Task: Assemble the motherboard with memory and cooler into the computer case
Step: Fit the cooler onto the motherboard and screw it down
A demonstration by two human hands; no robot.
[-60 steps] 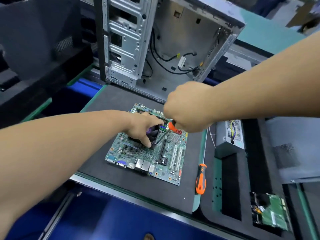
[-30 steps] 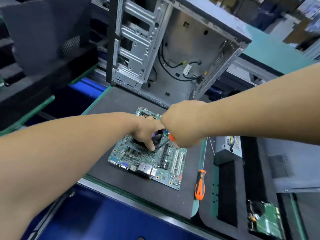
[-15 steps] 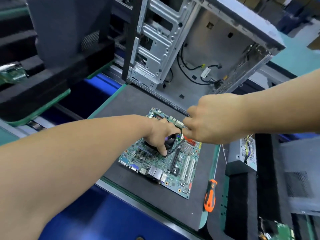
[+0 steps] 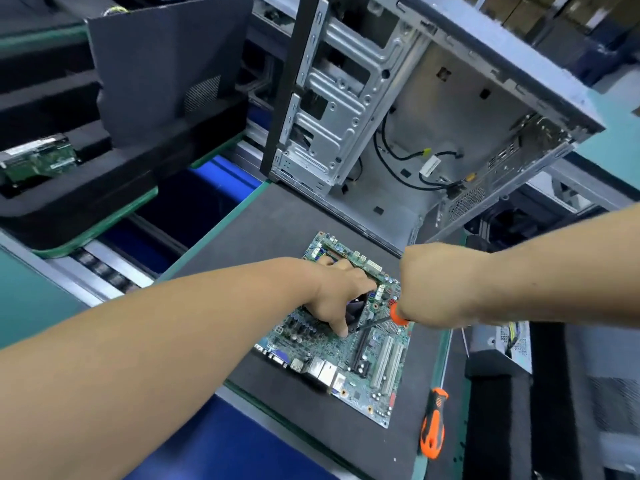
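Motherboard lay flat on the dark mat, toward its right edge, port block facing the mat's near edge. Left hand rested on the cooler at the board's middle, fingers spread and bent down over it, index fingertip touching the board just beside the cooler's near corner; most of the cooler hidden under the palm. Right hand was clamped in a fist around the orange-handled screwdriver, only a stub of handle and the dark shaft showing; shaft slanted down and left, its tip at the cooler's near corner, just beside the left index finger. Whether the tip sat in a screw could not be told. Computer case stood at the mat's far edge, open side toward the camera; inside it, loose black cables with a white connector lay against the back panel, and the drive cage filled its left part. A second orange-and-black screwdriver lay at the mat's right edge, near corner, apart from the board. Black foam tray right of the mat held a grey power supply in its far pocket. Another foam tray at far left held a green-boarded drive and an upright dark side panel.
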